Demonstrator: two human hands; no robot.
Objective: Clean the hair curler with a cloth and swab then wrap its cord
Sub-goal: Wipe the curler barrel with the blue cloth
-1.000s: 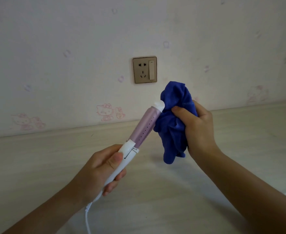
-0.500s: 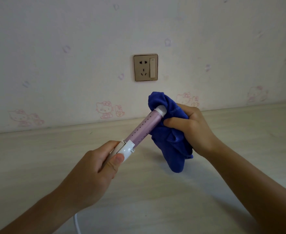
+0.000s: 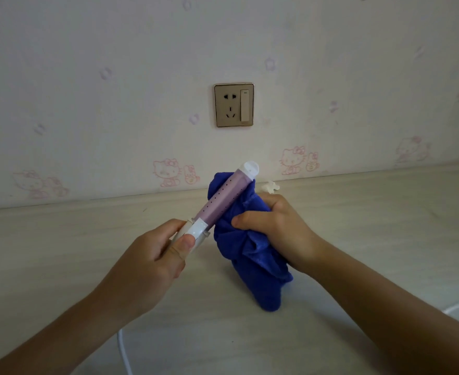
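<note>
Sliding down from the tip, the right hand [image 3: 274, 226] and its blue cloth [image 3: 250, 255] had reached the lower half of the hair curler [image 3: 224, 197], leaving the white end cap [image 3: 250, 167] bare above the folds. The curler was held in the air over the table [image 3: 60, 239], tilted up to the right, its purple perforated barrel lying against the cloth. The right fingers and thumb were clenched on the bunched cloth. The left hand [image 3: 152, 261] gripped the white handle [image 3: 197, 230], thumb on top. The white cord [image 3: 124, 353] trailed down onto the table. A small white object [image 3: 270, 186] lay near the wall [image 3: 87, 77], below a socket [image 3: 233, 105].
</note>
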